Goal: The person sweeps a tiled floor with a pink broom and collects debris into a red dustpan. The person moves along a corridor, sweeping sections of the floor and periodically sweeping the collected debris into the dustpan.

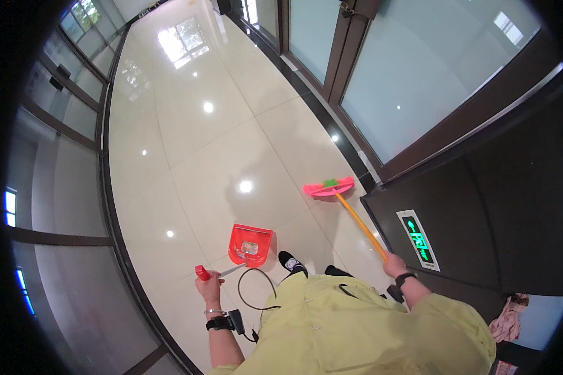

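My left hand [209, 285] grips the red-topped handle [202, 273] of a long-handled dustpan. Its red pan [250, 245] is just ahead of my feet, with its wide lip facing away from me. In my right hand [394, 265] is the yellow-orange stick [362, 225] of a broom. The broom's pink and green bristle head [328, 187] lies ahead and to the right, beside the dark floor border. Broom head and dustpan are apart. Whether anything lies in the pan is hard to tell, though a pale patch shows on it.
Glossy cream tiles [206, 150] run down the corridor, reflecting lamps and a window. Glass panels [70, 187] line the left. Frosted glass doors [422, 70] and a dark wall with a lit green exit sign [418, 240] stand right. A pink cloth [509, 319] hangs lower right. A black cable [239, 286] loops by my left wrist.
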Tool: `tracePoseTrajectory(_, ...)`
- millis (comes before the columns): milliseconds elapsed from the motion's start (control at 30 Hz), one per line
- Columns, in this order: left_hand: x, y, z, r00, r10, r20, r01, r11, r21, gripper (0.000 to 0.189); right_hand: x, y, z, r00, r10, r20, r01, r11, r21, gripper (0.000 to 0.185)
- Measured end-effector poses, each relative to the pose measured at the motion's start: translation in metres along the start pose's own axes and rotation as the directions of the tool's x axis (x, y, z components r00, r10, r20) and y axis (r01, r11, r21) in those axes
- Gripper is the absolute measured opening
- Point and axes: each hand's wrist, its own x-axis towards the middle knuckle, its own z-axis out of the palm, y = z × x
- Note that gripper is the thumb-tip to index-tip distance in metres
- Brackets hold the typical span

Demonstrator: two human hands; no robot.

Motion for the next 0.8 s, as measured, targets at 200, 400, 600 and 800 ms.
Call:
tracePoseTrajectory(200,0.041,0.063,0.033,0.994,0.054,0.099,-0.066,0.99,0.121,0.013,0.011,-0.025,-0.09,0.994,0.007,-0.107,-0.015,0.997,-0.074,0.027)
tracePoseTrajectory(400,0.038,0.113,0.075,0.992,0.026,0.123,-0.048,0.983,0.18,0.011,0.035,-0.017,-0.162,0.989,0.064,-0.137,-0.035,0.979,0.202,0.025)
tracePoseTrajectory(600,0.033,0.147,0.099,0.987,0.071,0.142,-0.118,0.925,0.362,0.011,0.134,-0.024,-0.233,0.986,0.093,-0.139,-0.112,0.984,-0.135,0.031)
tracePoseTrajectory(800,0.047,0.122,0.126,0.993,0.062,0.102,-0.108,0.839,0.533,0.013,0.176,-0.028,-0.22,0.992,-0.049,-0.118,0.001,0.927,-0.375,0.017)
